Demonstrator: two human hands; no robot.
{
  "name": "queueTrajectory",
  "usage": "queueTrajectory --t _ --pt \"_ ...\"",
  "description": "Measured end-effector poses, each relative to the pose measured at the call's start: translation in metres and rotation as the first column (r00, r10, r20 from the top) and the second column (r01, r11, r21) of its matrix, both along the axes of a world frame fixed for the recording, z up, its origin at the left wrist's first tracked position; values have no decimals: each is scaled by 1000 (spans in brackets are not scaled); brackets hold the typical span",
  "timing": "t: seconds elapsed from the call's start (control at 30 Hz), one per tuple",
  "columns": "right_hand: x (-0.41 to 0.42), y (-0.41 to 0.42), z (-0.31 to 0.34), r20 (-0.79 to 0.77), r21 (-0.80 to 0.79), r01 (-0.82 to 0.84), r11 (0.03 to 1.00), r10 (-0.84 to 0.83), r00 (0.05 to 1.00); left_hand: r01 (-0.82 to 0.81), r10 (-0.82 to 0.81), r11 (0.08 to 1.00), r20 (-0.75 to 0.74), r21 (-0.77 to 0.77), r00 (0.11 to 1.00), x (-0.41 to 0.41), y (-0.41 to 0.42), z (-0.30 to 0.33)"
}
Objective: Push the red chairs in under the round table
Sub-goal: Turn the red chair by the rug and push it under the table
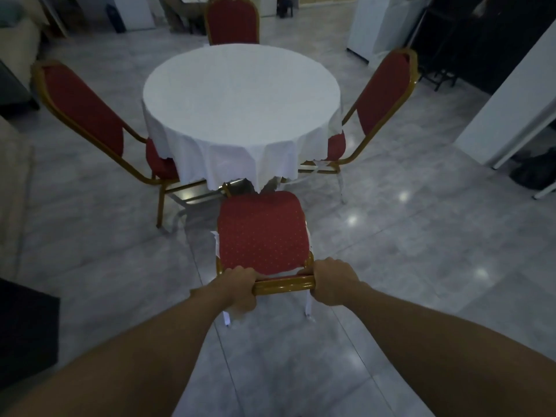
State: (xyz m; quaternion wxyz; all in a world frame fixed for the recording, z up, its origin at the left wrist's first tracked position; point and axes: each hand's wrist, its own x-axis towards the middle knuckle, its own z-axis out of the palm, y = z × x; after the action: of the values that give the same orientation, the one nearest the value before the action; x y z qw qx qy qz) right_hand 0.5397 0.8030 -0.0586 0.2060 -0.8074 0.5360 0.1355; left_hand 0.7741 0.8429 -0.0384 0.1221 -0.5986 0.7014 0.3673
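Gripping the gold top rail of the near red chair [263, 233], the person's left hand [239, 284] and right hand [332, 281] are both closed around it, one at each end, fingers curled over the front.

Item: near red chair. Faces the round table [240, 94]; the front edge of its seat lies just at the hanging hem of the white tablecloth [234, 164]. Almost the whole seat stands clear of the table. Judged not yet pushed in.

Item: left red chair [81, 106]. Seat partly under the cloth, backrest leaning away from the table. Judged largely in place.

Item: right red chair [382, 94]. Seat partly hidden by the cloth. Judged largely in place.

Item: far red chair [233, 21]. Backrest shows just behind the table's far edge; its seat is hidden, so its depth cannot be told.

Progress: three chairs look seated close; the near one is left to do, and appears to be the step in hand.

Room for moving: grey tiled floor [391, 236] is open on both sides of the near chair. Ahead, the table's legs under the cloth are mostly hidden, and the lower frame rails of the left and right chairs reach inward near the path; a straight push between them seems wisest. The cloth's hem may drag over the seat.
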Motion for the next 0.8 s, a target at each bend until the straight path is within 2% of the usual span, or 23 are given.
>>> queueTrajectory --t 0.13,0.5,0.8 --pt "1 -43 0 -6 1 -1 1000 1 1000 0 -2 999 -30 -43 1000 -1 -41 -2" --pt "13 -165 10 0 -11 29 1000 -29 1000 1 -4 1000 -111 -23 994 17 -165 -8" --pt "39 -255 11 -14 -13 54 998 -54 998 21 -28 997 -95 -69 995 39 -257 -5"
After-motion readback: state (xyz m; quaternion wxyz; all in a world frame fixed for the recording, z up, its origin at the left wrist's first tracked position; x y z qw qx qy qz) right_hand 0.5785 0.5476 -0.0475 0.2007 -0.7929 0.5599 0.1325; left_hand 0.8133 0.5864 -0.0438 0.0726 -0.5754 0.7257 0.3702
